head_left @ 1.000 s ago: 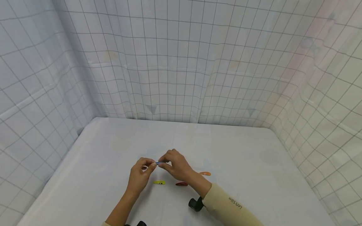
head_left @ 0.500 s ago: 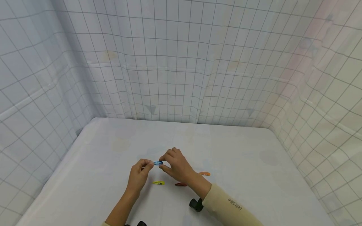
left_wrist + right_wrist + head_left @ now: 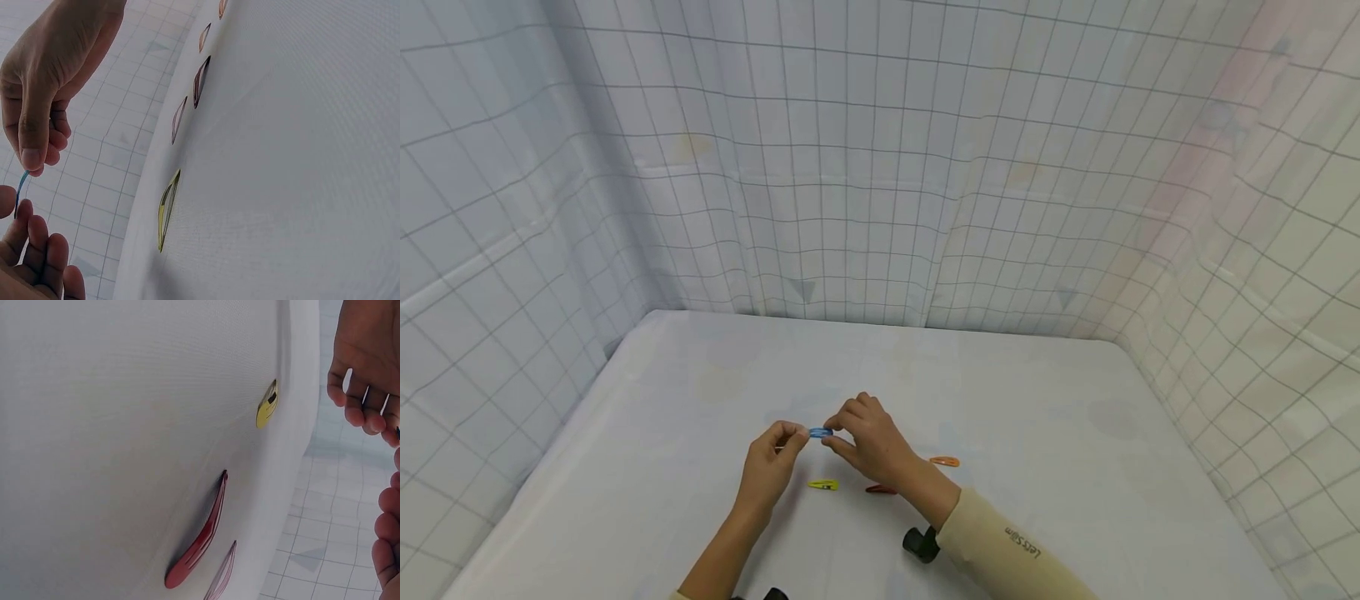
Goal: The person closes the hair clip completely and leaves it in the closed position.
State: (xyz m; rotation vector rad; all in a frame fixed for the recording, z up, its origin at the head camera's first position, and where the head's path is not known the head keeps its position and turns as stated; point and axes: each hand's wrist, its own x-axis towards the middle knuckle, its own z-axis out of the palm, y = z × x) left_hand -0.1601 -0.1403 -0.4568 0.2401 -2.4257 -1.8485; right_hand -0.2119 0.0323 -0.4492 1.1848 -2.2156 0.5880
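Note:
A small blue snap hair clip (image 3: 821, 433) is held above the table between both hands. My left hand (image 3: 766, 471) pinches its left end between thumb and fingertip, while my right hand (image 3: 874, 442) grips the right end. Seen edge-on in the left wrist view, the blue clip (image 3: 22, 192) is a thin curved strip; whether it is snapped is too small to tell. A yellow hair clip (image 3: 823, 485) lies below the hands. Beneath the right wrist is a red hair clip (image 3: 880, 490), partly covered in the head view. An orange hair clip (image 3: 944, 461) lies further right.
A pink hair clip (image 3: 222, 575) lies beside the red one in the right wrist view. The table has a white cloth (image 3: 1037, 433). Grid-patterned curtains (image 3: 865, 167) hang behind and at both sides. A black device (image 3: 920, 544) sits at the right wrist.
The blue hair clip has turned from nearly edge-on to showing its broad face to the head camera. My left fingers have shifted slightly left, exposing more of it. The other clips lie still.

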